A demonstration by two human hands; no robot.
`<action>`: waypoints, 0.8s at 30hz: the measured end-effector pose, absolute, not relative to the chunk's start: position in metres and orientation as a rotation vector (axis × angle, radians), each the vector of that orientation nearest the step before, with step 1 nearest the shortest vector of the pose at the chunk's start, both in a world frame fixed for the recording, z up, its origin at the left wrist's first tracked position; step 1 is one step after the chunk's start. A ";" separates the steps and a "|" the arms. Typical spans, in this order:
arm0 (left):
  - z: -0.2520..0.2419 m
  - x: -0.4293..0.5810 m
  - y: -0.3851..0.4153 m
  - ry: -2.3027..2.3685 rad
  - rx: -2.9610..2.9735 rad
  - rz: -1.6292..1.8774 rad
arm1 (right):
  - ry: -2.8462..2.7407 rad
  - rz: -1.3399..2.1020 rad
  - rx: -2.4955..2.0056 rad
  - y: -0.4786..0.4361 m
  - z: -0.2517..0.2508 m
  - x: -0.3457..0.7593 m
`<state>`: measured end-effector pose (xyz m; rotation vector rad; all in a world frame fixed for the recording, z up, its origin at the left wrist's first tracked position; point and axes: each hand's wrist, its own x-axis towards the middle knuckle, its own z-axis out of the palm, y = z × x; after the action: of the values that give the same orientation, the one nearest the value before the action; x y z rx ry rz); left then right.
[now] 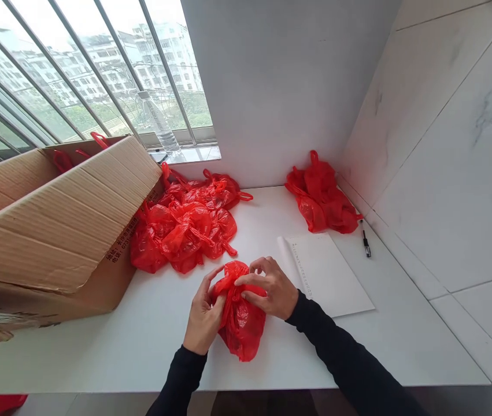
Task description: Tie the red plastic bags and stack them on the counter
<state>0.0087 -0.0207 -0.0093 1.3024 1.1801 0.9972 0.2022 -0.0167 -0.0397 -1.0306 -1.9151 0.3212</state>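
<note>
A red plastic bag (246, 329), bunched up around contents I cannot make out, sits near the front of the white table (150, 346). My left hand (204, 315) grips its left side, thumb and fingers closed on the gathered plastic. From the right, my right hand (272, 289) pinches the bag around its twisted middle, with fingers curled over the top. Beyond them lies a heap of red plastic bags (189, 225), several of them knotted. To the right of my hands is an open spiral notebook (332, 274) with a blank-looking page.
A large cardboard box (67, 214) with red bags inside stands at the left. More red bags (324, 196) lie against the back wall at right, near a black pen (366, 245). A clear bottle (159, 124) stands on the barred window's sill.
</note>
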 end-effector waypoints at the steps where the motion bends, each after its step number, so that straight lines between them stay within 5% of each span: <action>1: -0.009 0.008 -0.021 1.187 1.294 1.001 | -1.931 0.304 -1.021 -0.017 -0.041 0.202; 6: -0.010 0.005 -0.024 1.214 1.246 0.999 | -1.920 0.380 -0.962 -0.020 -0.036 0.199; 14: -0.010 0.003 -0.026 1.350 1.204 1.030 | -1.386 1.007 -0.799 -0.024 -0.020 0.214; 19: -0.016 0.001 -0.023 1.357 1.152 1.062 | -1.038 1.045 -0.744 -0.014 -0.029 0.222; 24: -0.022 0.004 -0.028 1.301 1.121 1.105 | -1.316 1.067 -0.906 -0.014 -0.028 0.215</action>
<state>0.0041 -0.0275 -0.0220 1.1207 1.3013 1.1046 0.2149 -0.0145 -0.0280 -0.9056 -1.3160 1.0668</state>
